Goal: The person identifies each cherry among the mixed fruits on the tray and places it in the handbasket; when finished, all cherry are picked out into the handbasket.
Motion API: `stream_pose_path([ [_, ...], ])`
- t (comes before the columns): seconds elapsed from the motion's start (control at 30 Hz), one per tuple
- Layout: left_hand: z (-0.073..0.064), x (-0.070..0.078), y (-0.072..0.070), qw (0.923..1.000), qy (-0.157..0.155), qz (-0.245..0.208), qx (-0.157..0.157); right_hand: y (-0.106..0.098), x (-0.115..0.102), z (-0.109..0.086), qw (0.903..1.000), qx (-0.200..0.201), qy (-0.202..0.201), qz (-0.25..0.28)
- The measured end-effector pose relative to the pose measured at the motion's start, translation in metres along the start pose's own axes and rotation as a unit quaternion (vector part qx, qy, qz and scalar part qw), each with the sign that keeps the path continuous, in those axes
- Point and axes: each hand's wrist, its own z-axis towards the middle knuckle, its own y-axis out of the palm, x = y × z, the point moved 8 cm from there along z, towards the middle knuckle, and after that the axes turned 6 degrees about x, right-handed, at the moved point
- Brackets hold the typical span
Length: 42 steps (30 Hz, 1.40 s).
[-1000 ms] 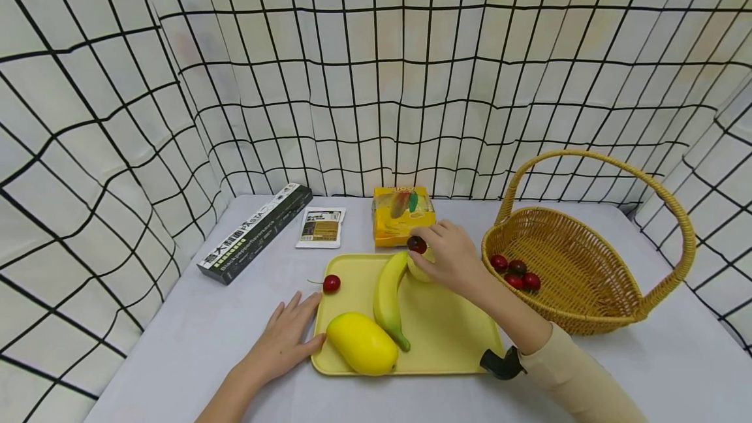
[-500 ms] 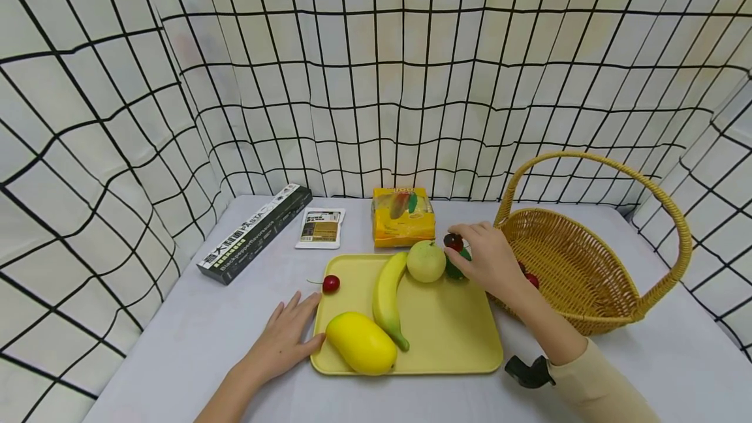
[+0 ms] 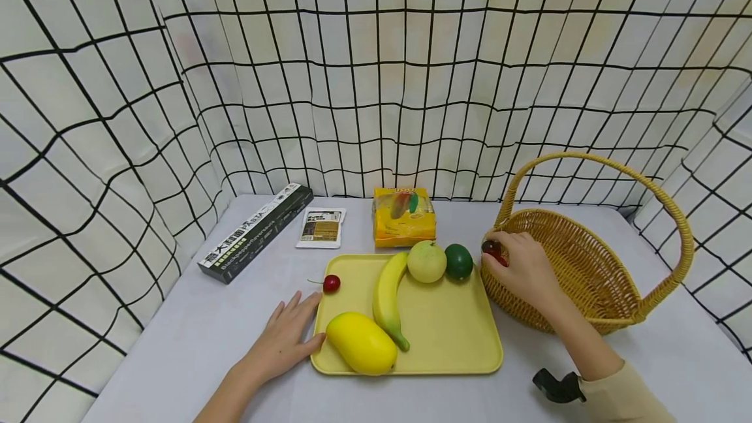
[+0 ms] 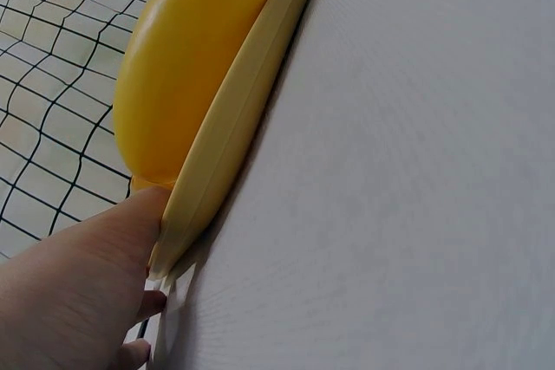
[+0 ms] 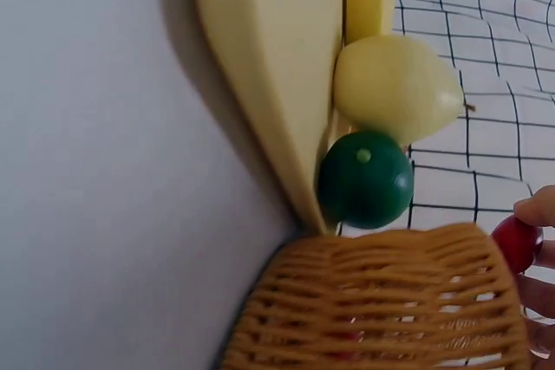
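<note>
My right hand pinches a dark red cherry at the left rim of the wicker basket; the right wrist view shows this cherry between thumb and fingers, above the woven wall. My left hand lies with fingers spread at the left edge of the yellow tray, its thumb touching the rim beside a mango. Another cherry with a stem sits at the tray's upper left corner. A banana, a pale green round fruit and a dark green round fruit lie on the tray.
Behind the tray stands a yellow packet with a mango picture. To its left are a small white sachet and a long black pasta box. The basket's tall handle arches over it. Grid-patterned cloth encloses the table.
My right hand has carried the cherry rightward, from over the pale green fruit to the basket's left rim, uncovering the dark green fruit. The left hand has stayed in place.
</note>
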Motion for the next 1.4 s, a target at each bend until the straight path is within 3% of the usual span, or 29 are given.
stream_pose_path([
  [0.3,0.0,0.0,0.001,1.0,-0.004,-0.002,-0.006,0.009,0.041,-0.01,0.997,-0.049,0.052,-0.031],
  [0.67,0.001,0.001,-0.001,1.0,0.001,-0.001,0.0,0.01,0.087,-0.023,0.9847,-0.125,0.117,-0.033],
  [0.93,0.001,0.001,0.0,1.0,-0.002,-0.005,-0.006,0.013,0.1,-0.03,0.977,-0.163,0.134,-0.033],
  [1.4,0.001,0.001,-0.001,1.0,0.002,-0.003,0.0,0.025,0.106,-0.038,0.9639,-0.219,0.15,-0.023],
])
